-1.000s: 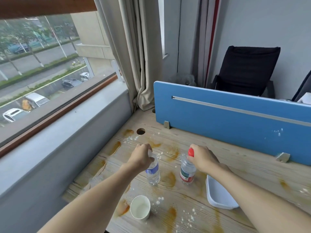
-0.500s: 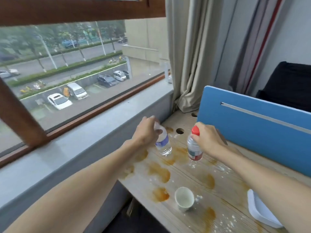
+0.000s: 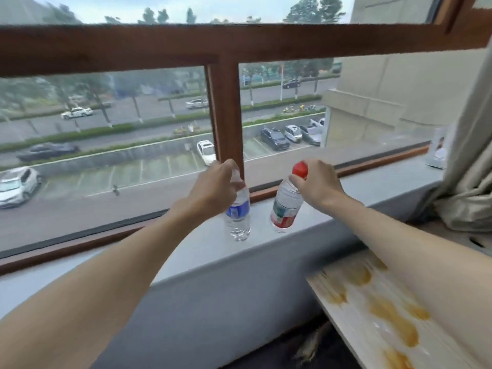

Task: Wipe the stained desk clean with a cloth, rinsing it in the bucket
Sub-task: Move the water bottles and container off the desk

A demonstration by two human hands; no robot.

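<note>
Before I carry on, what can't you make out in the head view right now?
Head view:
Blue-label bottle: cap hidden under the left hand.
Red-capped bottle, held by right hand: whether it touches the windowsill, unclear.
Desk: cut off by frame edge and right forearm; stains motion-blurred.
Cloth, bucket: out of frame.

upper-floor room, perhaps an office: stained desk [image 3: 372,342] beside a wide window [image 3: 226,115] above a car park [image 3: 277,139].

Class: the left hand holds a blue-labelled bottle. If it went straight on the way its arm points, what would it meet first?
Probably the window's wooden post, just beyond the left hand above the sill; depth is unclear.
</note>
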